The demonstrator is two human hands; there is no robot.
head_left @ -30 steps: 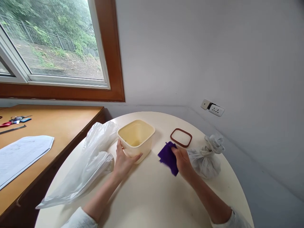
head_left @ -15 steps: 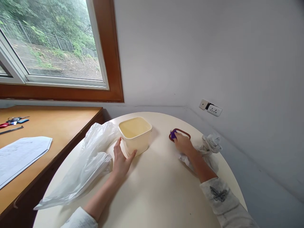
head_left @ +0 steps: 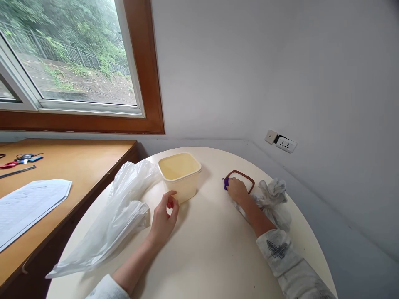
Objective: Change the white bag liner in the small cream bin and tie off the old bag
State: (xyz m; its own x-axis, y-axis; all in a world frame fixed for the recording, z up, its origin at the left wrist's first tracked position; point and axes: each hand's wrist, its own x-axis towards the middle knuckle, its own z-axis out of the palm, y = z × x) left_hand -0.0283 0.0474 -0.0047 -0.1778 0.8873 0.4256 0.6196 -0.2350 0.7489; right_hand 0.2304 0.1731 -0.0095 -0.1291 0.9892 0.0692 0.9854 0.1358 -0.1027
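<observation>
An uncovered cream plastic container stands upright on the round table. Just in front of its near-left side is my left hand, fingers loosely curled and thumb apart, with nothing visible in its grasp; a bit of red shows at the curled fingertips. My right hand has its fingers closed on a small, dark purple, cloth-like piece, whose exact kind I cannot make out. Beside and partly under that hand lies a brown-rimmed lid. A crumpled whitish plastic bag sits next to my right wrist.
A large translucent plastic bag spreads along the table's left side. On the wooden desk at the left are papers, scissors and a pen. A wall socket is at the right.
My left hand has curled its fingers and drawn away from around the container's side, shifting slightly right. My right hand has moved slightly, and the purple piece sits lower by the lid's left edge.
</observation>
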